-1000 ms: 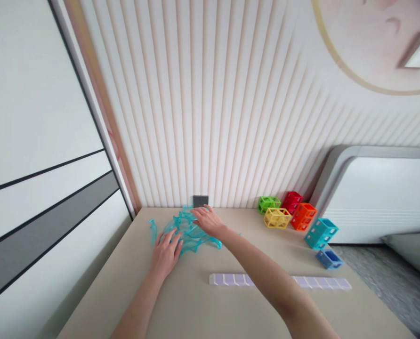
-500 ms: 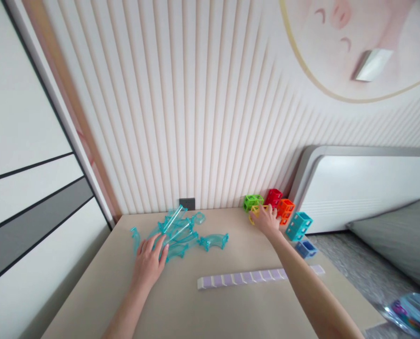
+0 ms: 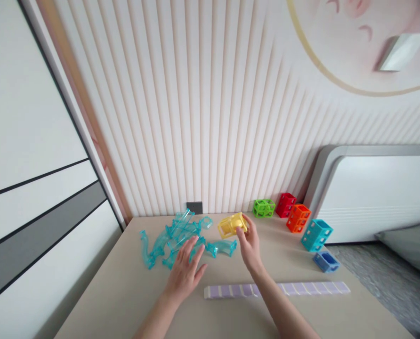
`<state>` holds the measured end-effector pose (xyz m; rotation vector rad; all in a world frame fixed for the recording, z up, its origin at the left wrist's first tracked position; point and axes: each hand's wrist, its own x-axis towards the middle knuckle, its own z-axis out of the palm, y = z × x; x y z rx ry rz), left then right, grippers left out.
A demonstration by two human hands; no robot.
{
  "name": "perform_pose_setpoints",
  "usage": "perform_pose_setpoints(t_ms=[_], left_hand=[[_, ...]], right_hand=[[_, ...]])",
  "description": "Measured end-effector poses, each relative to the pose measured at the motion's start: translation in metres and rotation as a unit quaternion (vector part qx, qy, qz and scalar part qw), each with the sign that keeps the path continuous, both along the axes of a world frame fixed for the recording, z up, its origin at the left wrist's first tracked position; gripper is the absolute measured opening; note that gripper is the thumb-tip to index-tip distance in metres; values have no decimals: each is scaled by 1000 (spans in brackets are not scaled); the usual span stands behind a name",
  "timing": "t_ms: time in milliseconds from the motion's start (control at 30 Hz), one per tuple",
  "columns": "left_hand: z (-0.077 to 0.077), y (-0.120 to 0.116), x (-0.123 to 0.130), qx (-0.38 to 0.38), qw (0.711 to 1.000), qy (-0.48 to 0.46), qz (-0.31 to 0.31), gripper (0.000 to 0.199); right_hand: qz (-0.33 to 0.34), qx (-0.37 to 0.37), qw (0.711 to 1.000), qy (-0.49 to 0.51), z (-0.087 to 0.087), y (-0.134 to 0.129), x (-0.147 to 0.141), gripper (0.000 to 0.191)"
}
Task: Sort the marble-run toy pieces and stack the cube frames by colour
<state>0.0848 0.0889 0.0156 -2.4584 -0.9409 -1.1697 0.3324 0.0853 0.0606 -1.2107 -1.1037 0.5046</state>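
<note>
A yellow plastic cage block (image 3: 232,225) is held up off the tan bench (image 3: 125,292) by the fingertips of the right hand (image 3: 249,245), whose arm is stretched forward. The left hand (image 3: 185,270) is spread open and flat, with its fingers laid on the pile of clear blue plastic track pieces (image 3: 174,235) just left of the block.

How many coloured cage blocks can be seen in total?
6: yellow block in the right hand; green, red, orange by the wall; teal, blue at the table's right edge.
</note>
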Motion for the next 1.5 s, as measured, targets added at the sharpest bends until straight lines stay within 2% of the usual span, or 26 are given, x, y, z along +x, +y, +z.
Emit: perform_pose_setpoints(t_ms=[67,167,300,367,433,500,567,733,800,933,1000,1100,1167,1233,1300,1333,1367,1433,1500], left_hand=[[-5,-1,2,16,1000,-20,-10,75],[-13,-3,-7,8,997,-65,-31,83],[-22,-8,-25,-30,989,-133,-56,69],[-28,-13,-30,-50,984,-160,-60,64],[-32,-18,-30,-109,974,-190,-65,66],[-33,-22,-25,-208,948,-227,-80,69],[-29,-24,-20,-304,910,-259,-109,69],[-12,-23,-15,-444,811,-342,-169,60],[-10,-22,-16,-475,777,-371,-185,60],[-15,-23,-16,-494,733,-423,-202,63],[-18,-24,-15,-502,705,-459,-200,63],[-20,-24,-17,-509,659,-523,-183,62],[-22,-22,-21,-488,665,-538,-172,63],[-24,-20,-25,-450,703,-526,-162,65],[-25,-19,-27,-416,744,-501,-152,66],[-25,-18,-27,-403,762,-485,-148,65],[-24,-18,-27,-394,778,-467,-145,64],[-22,-17,-25,-383,805,-430,-142,62],[-20,-16,-25,-367,831,-397,-134,58]], right_hand=[[103,-1,991,84,-4,-16,-35,62],[192,2,977,93,-16,-41,-69,65],[216,6,976,-4,-32,-61,-79,70],[213,0,976,-53,-33,-63,-75,62],[200,-7,977,-76,-30,-62,-71,47],[202,-25,977,-64,-27,-60,-70,37],[223,-57,973,-14,-26,-57,-71,35],[206,-149,960,120,-33,-54,-76,51],[204,-155,958,130,-32,-54,-77,54],[205,-102,969,96,-27,-55,-77,45],[177,-88,976,89,-26,-53,-74,44],[98,-83,989,74,-25,-43,-64,46],[64,-84,993,44,-20,-29,-51,47],[55,-97,994,-17,-9,-10,-35,49],[38,-138,980,-140,5,12,-20,50],[20,-185,954,-237,12,23,-13,46],[14,-244,908,-339,18,34,-8,44],[14,-290,866,-406,27,51,0,41],[19,-315,841,-440,31,64,3,42]])
